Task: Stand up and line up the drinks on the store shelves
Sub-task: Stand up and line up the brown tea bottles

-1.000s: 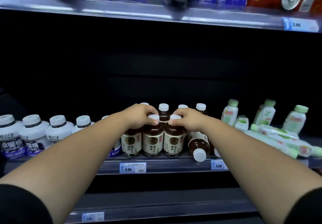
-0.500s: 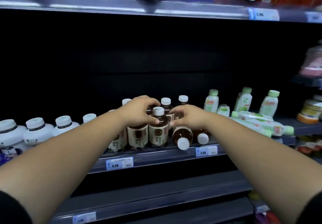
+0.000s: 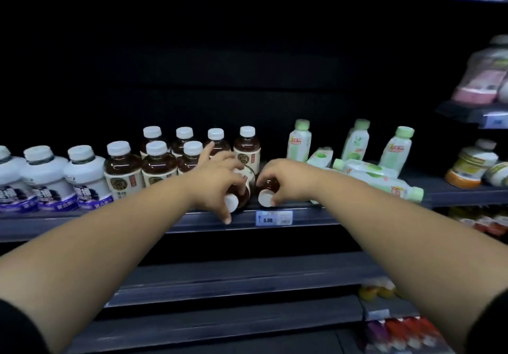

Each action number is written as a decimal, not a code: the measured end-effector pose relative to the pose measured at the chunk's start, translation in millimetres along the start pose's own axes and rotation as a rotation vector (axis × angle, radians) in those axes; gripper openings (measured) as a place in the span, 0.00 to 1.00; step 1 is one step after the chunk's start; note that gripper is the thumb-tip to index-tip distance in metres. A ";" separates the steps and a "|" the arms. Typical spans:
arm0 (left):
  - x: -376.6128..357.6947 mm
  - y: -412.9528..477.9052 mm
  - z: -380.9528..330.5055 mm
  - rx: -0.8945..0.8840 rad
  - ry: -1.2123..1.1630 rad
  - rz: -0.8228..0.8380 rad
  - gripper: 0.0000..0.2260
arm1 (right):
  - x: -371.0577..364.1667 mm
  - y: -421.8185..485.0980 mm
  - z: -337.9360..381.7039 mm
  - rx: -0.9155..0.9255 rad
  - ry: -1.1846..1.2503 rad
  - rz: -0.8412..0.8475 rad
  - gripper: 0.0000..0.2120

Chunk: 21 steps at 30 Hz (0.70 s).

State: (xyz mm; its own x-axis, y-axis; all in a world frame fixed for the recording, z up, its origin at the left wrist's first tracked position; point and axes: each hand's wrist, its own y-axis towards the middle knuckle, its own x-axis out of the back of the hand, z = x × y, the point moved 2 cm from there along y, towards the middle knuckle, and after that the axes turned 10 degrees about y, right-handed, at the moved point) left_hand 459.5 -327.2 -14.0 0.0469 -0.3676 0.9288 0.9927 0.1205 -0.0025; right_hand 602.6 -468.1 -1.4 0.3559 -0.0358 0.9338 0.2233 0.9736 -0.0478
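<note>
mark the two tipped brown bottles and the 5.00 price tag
left tipped brown bottle [image 3: 231, 203]: head view, white cap
right tipped brown bottle [image 3: 265, 198]: head view, white cap
5.00 price tag [image 3: 274, 218]: head view, centre

Shop: price tag [image 3: 274, 218], stocked shelf [image 3: 22, 228].

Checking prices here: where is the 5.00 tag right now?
Head view, centre: the 5.00 price tag sits on the front edge of the shelf, just below the right hand and the tipped brown bottle it grips.
</note>
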 end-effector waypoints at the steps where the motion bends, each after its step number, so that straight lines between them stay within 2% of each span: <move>1: -2.4 0.9 -4.4 0.002 0.018 0.018 0.30 | -3.2 0.6 -3.4 0.020 -0.036 -0.005 0.24; 5: -15.3 -0.6 -11.5 0.006 0.025 0.020 0.25 | -21.2 13.1 -16.6 0.034 -0.129 -0.024 0.28; 8: -24.6 -1.7 -14.3 -0.017 0.042 -0.118 0.20 | -34.0 21.1 -22.8 0.038 -0.160 -0.017 0.29; 11: -29.8 -2.6 -13.6 -0.040 0.042 -0.208 0.16 | -42.5 23.1 -25.7 0.046 -0.221 -0.037 0.27; 15: -21.6 -3.0 -9.1 -0.057 -0.084 -0.212 0.07 | -42.2 25.0 -29.2 0.056 -0.248 -0.032 0.25; 17: -16.2 -1.1 -5.5 -0.064 -0.175 -0.201 0.07 | -36.4 26.7 -31.8 0.056 -0.160 -0.069 0.25; 21: -4.8 5.2 6.6 -0.040 -0.356 -0.175 0.13 | -16.4 26.7 -36.9 0.029 0.245 -0.186 0.24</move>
State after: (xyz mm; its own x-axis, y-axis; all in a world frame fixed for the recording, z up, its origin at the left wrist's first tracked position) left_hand 463.7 -318.7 -16.0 -0.1581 -0.0355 0.9868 0.9861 0.0458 0.1597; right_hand 636.2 -449.9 -31.0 0.5201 -0.2640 0.8123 0.2808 0.9510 0.1294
